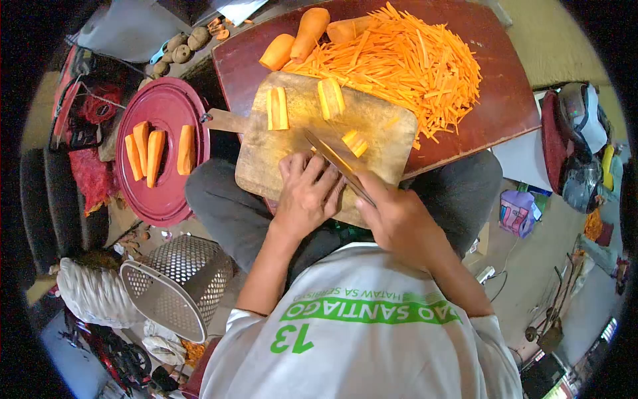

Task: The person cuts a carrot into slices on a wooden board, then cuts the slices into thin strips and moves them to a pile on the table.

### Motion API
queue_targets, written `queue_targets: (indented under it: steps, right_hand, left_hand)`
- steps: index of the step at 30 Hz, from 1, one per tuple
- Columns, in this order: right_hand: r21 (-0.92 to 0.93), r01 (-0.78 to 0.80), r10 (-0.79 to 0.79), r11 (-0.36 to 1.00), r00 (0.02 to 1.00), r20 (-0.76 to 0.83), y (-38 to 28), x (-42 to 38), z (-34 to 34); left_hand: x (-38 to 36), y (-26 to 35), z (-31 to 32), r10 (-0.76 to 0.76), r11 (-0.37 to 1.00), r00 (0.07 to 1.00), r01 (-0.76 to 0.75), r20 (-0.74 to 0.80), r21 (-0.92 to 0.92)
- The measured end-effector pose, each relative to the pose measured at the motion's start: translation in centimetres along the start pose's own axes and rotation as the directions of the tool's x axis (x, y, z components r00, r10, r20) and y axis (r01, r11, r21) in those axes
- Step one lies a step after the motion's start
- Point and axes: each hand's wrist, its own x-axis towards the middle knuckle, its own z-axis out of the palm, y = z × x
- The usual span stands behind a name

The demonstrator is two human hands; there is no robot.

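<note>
My right hand [399, 216] is wrapped round the handle of a kitchen knife [332, 156], its blade slanting up and left over a wooden cutting board [259, 156]. Close against the blade, my left hand [309, 193] rests on the board with fingers bent and pressed down; whatever is under them is hidden. Just right of the blade lies a small cut carrot piece [355, 142]. Two carrot slabs [277, 108] with pale cores lie along the board's far edge. Behind the board, a big heap of carrot strips [419, 63] covers much of the dark red table [498, 100].
Peeled whole carrots [310, 33] lie at the table's far left. Several carrot lengths [154, 156] sit on a round red lid [166, 206] to the left. A perforated basket [166, 299] lies tipped on the floor. Brown root vegetables [197, 38] are at the upper left.
</note>
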Motion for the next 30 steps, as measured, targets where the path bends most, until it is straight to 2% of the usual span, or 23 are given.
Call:
queue_targets:
  steps: [2,5,8,11,14,17,20,23,26,29,30]
  right_hand:
    - [0.02,0.197,-0.193,0.98,0.972,-0.134,1.1,2.4,1.2]
    - [0.057,-0.008,0.006,0.998,1.0,0.028,0.0,2.7,-0.2]
    - [-0.051,0.041,-0.04,0.998,0.999,0.012,-0.5,-1.0,-1.0]
    - [-0.066,-0.216,0.224,0.974,0.963,0.152,-2.2,-2.5,-2.2]
    - [-0.118,0.044,-0.035,0.992,0.996,0.076,-1.3,-1.3,-0.8]
    - [0.027,0.118,-0.116,0.993,0.989,-0.089,0.5,1.9,1.6]
    - [0.11,0.068,-0.063,0.992,0.997,-0.045,-0.1,2.2,0.3]
    - [0.008,0.064,-0.063,0.998,0.995,-0.071,0.6,-1.4,0.3]
    - [-0.052,-0.108,0.113,0.993,0.99,0.088,-1.2,-2.7,-0.9]
    - [0.019,0.075,-0.073,0.997,0.994,-0.078,-0.5,-1.1,0.8]
    - [0.01,0.052,-0.051,0.999,0.997,-0.058,-0.2,0.0,1.4]
  left_hand:
    - [0.2,0.0,-0.1,0.008,1.0,1.0,-0.008,-0.011,-0.001]
    - [0.1,0.1,0.0,0.019,1.0,0.999,-0.019,-0.026,-0.003]
    - [0.0,0.1,0.0,0.021,1.0,0.999,-0.022,-0.05,-0.012]
    - [0.1,0.1,0.0,0.015,1.0,0.998,-0.016,-0.053,-0.018]
    - [0.2,0.0,0.0,0.03,0.999,0.998,-0.032,-0.054,-0.028]
    - [0.0,0.2,-0.2,0.018,0.999,0.999,-0.019,-0.042,-0.036]
    - [0.0,0.2,-0.3,0.006,0.998,0.998,-0.01,-0.059,-0.066]
    - [-0.4,0.0,-0.1,-0.017,0.997,0.999,0.013,-0.048,-0.079]
    - [-0.4,-0.2,-0.1,-0.007,0.997,0.997,0.002,-0.071,-0.073]
    - [-0.5,-0.5,0.0,0.007,0.999,0.999,-0.009,-0.044,-0.052]
    - [-0.7,-0.6,0.0,0.008,0.999,1.0,-0.008,-0.02,-0.041]
